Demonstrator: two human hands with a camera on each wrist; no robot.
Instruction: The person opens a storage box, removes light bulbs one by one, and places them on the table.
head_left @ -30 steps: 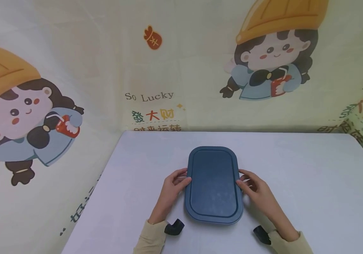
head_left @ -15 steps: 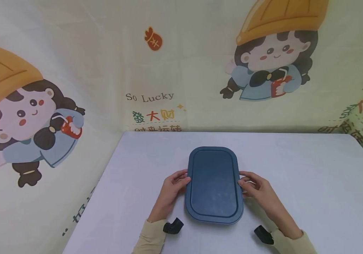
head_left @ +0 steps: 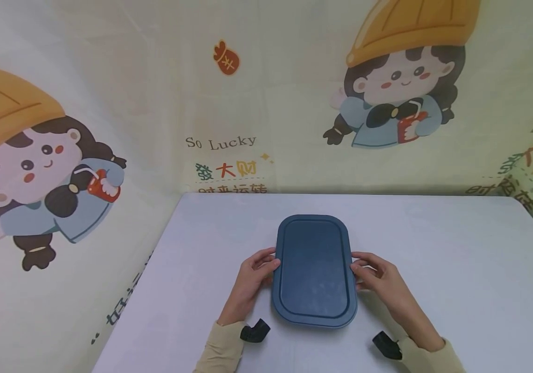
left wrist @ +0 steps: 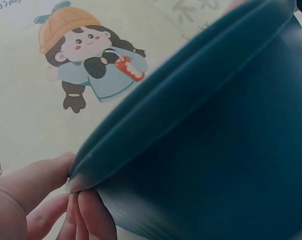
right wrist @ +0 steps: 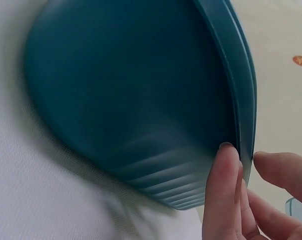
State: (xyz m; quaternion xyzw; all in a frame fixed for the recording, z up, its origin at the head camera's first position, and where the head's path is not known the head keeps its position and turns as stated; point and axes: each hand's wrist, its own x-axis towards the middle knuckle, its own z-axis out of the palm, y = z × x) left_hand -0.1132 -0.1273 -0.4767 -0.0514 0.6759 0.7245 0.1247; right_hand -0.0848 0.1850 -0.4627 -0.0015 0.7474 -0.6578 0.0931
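Blue container point(head_left: 314, 305), one, rounded-rectangular, glossy-sided, with fluting low at one corner; upright on the white tabletop point(head_left: 452, 248), near its middle, long sides running away from the person, directly between both hands. Matching blue lid point(head_left: 314, 264), one, fitted on top; shallow groove following the outline just inside an overhanging rim.

Left hand point(head_left: 254, 272): at the left long side, pinching the lid's rim, thumb above, fingers point(left wrist: 98, 212) bent in underneath. Right hand point(head_left: 380, 280): at the right long side, similarly pinching the rim between thumb and fingers point(right wrist: 222, 190), one of these extended flat along the underside.

Beige sleeves point(head_left: 219, 348), a pair, each with a black device point(head_left: 255, 331) at the cuff. Cream backdrop point(head_left: 294, 98) behind and to the left: printed with orange-hatted cartoon figures point(head_left: 397, 111), a red pouch point(head_left: 227, 58), "So Lucky" lettering point(head_left: 221, 142) and coloured Chinese characters point(head_left: 226, 170) beneath.
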